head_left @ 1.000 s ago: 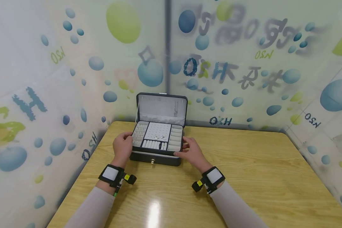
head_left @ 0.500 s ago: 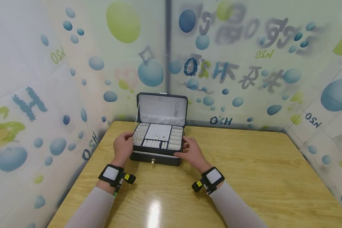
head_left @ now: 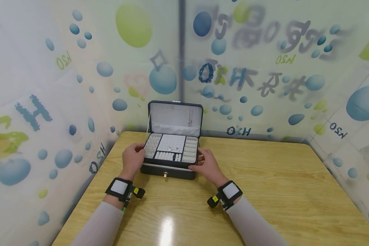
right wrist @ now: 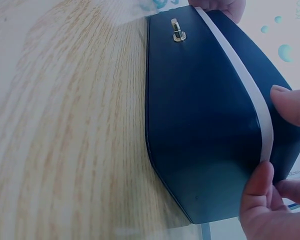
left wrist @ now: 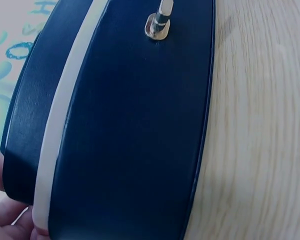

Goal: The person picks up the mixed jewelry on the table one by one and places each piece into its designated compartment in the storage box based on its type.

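Observation:
A dark navy jewelry box stands on the table with its lid raised at the back. Over its base lies a jewelry tray with white compartments, a dotted earring panel and ring rolls. My left hand grips the tray's left side, thumb at the upper edge. On the opposite side, my right hand holds the tray, its thumb against the front near the corner. A pale band shows between tray and base in the right wrist view. The brass clasp sits on the base's front.
The wooden table extends to the right and toward me. Patterned curtain-like walls stand close behind the box and on both sides. Small earrings sit on the dotted panel, and a thin necklace hangs inside the lid.
The tray has shifted slightly to the right, its left side sitting a touch lower at the back. Both hands keep their hold with barely any movement.

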`<state>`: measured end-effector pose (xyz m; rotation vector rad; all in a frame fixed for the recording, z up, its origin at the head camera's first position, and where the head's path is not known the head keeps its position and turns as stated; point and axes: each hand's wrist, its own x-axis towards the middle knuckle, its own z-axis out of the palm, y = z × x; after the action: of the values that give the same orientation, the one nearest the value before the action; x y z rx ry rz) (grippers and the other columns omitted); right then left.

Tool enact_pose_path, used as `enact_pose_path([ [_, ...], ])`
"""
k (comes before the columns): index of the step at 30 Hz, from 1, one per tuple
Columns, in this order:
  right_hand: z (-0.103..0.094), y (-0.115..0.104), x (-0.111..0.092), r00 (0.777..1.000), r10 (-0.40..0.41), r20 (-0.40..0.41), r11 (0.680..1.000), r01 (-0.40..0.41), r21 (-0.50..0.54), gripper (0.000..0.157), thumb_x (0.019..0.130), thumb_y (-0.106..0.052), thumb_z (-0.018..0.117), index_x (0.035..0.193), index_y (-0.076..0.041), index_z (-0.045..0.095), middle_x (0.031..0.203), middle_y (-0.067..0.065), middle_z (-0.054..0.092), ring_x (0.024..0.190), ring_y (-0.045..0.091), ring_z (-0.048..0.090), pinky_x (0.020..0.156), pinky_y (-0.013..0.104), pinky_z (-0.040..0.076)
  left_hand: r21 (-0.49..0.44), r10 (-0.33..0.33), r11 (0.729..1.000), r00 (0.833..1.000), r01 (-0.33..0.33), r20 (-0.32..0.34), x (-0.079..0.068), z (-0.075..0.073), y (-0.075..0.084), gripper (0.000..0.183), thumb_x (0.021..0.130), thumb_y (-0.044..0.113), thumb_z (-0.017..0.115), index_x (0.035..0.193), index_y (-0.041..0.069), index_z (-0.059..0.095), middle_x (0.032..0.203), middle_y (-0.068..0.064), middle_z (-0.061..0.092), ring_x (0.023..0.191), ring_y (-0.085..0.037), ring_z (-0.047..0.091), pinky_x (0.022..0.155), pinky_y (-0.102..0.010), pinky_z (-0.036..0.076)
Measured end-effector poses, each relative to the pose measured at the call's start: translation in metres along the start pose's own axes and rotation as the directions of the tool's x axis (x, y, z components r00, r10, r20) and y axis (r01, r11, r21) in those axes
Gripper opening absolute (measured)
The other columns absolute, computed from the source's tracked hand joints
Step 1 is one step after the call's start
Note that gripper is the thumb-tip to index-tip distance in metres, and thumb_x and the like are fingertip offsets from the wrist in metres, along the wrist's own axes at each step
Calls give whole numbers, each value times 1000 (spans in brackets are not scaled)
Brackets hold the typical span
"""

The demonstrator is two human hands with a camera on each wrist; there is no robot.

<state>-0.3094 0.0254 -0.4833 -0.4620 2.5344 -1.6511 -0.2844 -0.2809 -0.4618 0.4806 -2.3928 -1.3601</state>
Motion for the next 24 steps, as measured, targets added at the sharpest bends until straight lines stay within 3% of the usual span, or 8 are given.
enact_pose_path([
  [11,0,2,0,1000,14,10,1000,-14,-15,82,82,-13,93,153,-2,53,128,17,53,102,24,63,92,38,60,-5,26,1000,1000,-26,5,5,-3,-7,35,97,15,61,125,1,74,121,-21,74,110,-34,66,93,-43,52],
  [24,1,2,0,1000,12,8,999,-11,-41,83,84,-18,92,155,-4,51,130,16,54,104,25,61,92,38,58,18,43,999,999,-43,-4,5,-3,-7,33,95,14,63,120,-2,75,116,-23,74,105,-34,66,87,-41,53],
])
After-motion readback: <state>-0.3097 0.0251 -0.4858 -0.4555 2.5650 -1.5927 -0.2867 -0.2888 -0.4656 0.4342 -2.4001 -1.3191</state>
